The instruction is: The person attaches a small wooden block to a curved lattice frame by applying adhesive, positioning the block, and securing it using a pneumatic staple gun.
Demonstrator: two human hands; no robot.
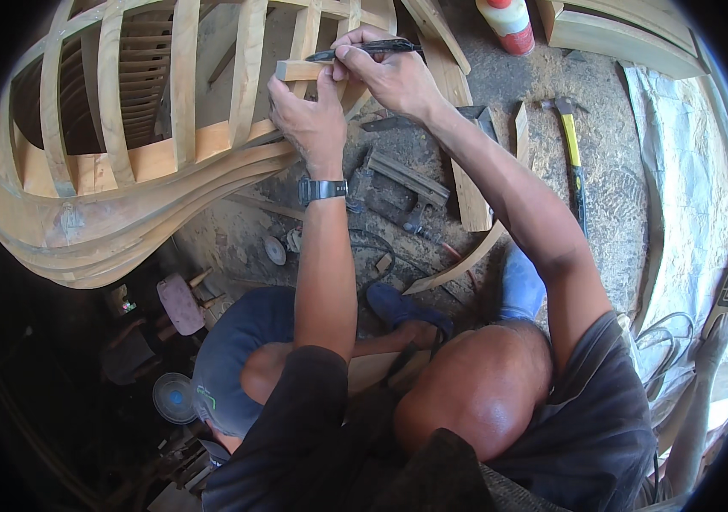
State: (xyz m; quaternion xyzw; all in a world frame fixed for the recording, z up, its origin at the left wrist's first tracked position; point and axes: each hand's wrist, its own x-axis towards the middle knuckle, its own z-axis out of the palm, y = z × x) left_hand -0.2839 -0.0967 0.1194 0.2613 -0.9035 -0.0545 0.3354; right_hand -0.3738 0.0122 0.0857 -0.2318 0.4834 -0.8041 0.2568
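Wooden block (294, 72): located at upper centre, beside a rib (306, 32) of the curved wooden frame (65, 218); whether the two touch cannot be told
Left hand (311, 119): closed, with the block pinched between thumb and fingers
Right hand (394, 78): closed around a black pen (325, 55), its tip held at the block's upper edge
Progress: ribs already set; marking judged under way, no finished line discernible; block seemingly not yet fastened
Count: one block, one pen, at least six ribs, one yellow-handled hammer (570, 147), one red-and-white bottle (513, 30)
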